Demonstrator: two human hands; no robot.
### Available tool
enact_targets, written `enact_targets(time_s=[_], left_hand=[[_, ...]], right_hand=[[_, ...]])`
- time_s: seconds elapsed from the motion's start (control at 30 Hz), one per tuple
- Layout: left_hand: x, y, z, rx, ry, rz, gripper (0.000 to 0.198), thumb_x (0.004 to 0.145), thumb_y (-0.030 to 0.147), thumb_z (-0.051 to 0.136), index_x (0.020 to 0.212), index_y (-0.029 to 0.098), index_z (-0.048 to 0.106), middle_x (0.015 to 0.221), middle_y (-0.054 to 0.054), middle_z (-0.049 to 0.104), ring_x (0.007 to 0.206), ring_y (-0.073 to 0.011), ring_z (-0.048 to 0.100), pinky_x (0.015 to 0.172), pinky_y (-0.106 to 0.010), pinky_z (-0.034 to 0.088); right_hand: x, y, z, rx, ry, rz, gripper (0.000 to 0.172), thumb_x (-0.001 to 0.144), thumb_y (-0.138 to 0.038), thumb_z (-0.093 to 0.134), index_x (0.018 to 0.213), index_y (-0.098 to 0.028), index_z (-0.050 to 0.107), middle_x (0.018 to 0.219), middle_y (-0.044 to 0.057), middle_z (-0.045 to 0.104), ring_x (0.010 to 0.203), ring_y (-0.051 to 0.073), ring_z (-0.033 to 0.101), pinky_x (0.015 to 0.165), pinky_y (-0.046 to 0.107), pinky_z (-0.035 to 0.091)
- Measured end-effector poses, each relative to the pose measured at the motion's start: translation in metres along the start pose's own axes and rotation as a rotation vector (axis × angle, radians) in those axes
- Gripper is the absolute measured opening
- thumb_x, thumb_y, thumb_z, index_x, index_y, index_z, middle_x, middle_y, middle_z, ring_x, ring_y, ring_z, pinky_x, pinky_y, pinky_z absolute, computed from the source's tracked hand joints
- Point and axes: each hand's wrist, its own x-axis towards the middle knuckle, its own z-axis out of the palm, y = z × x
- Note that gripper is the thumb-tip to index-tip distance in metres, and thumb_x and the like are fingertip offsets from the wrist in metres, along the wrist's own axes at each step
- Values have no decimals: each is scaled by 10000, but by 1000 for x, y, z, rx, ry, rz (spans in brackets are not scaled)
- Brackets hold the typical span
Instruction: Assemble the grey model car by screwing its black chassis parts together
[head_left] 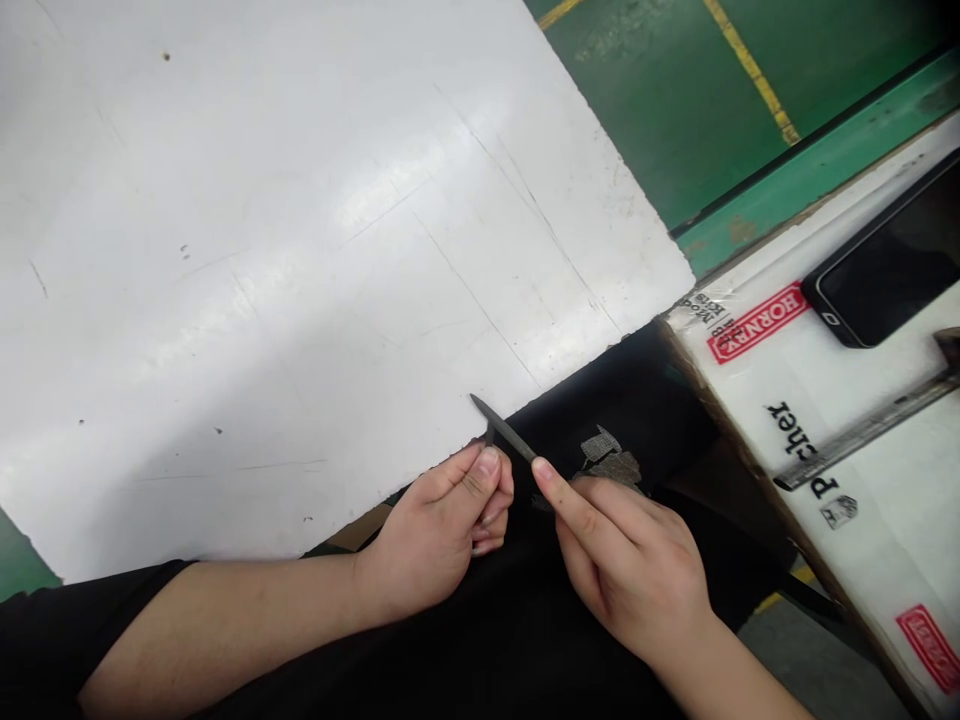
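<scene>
My right hand (630, 555) grips a slim dark grey file (504, 426), its index finger stretched along the tool. The file's pointed end reaches up and left over the edge of the white tabletop (322, 250). Just below that edge, my left hand (446, 520) is closed in a pinch between thumb and fingers. A small dark piece (490, 434) sticks up from the pinch, at or against the file's underside. Most of that piece is hidden by the fingers, so its kind cannot be made out.
To the right stands a surface covered with printed white wrapping (862, 450). On it lie a black smartphone (885, 265) and a long thin metal strip (870, 430). Green floor (660, 100) with yellow lines shows beyond the table. Dark clothing with a worn grey patch (611, 458) is under my hands.
</scene>
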Motion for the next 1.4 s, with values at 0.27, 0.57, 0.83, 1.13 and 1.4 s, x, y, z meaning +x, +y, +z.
enact_targets(time_s=[0.27, 0.57, 0.83, 1.13, 1.4], left_hand=[[0, -2, -2, 6, -8, -10, 666, 1028, 856, 829, 925, 221, 658, 740, 51, 480, 651, -130, 433, 645, -316, 396], [-1, 0, -2, 1, -27, -12, 640, 1076, 823, 797, 936, 217, 643, 750, 57, 482, 659, -126, 438, 654, -310, 401], [0, 0, -2, 1, -30, -10, 650, 1073, 828, 798, 929, 214, 639, 744, 59, 486, 654, -121, 444, 649, -302, 403], [0, 0, -2, -6, -38, -1, 645, 1086, 821, 787, 930, 215, 632, 745, 61, 483, 659, -118, 444, 655, -299, 409], [-1, -2, -3, 16, -24, 21, 635, 1117, 807, 752, 916, 222, 611, 754, 58, 471, 668, -126, 443, 672, -317, 412]], right_hand=[[2, 4, -1, 10, 4, -9, 899, 1161, 26, 659, 1966, -254, 374, 918, 13, 730, 750, 179, 688, 691, 314, 598], [1, 12, 2, 62, 32, -27, 868, 1143, 50, 670, 1935, -231, 453, 946, 22, 732, 765, 171, 700, 695, 312, 598], [-1, 16, 0, 67, 8, -43, 873, 1148, 36, 656, 1947, -229, 424, 956, 28, 740, 771, 193, 708, 694, 337, 619], [7, 18, -6, 64, -12, -77, 885, 1152, 42, 653, 1956, -218, 390, 945, 29, 752, 789, 192, 743, 720, 331, 647], [12, 18, -11, 53, -40, -84, 893, 1168, 22, 623, 1975, -220, 325, 942, 27, 754, 772, 195, 756, 663, 336, 626]])
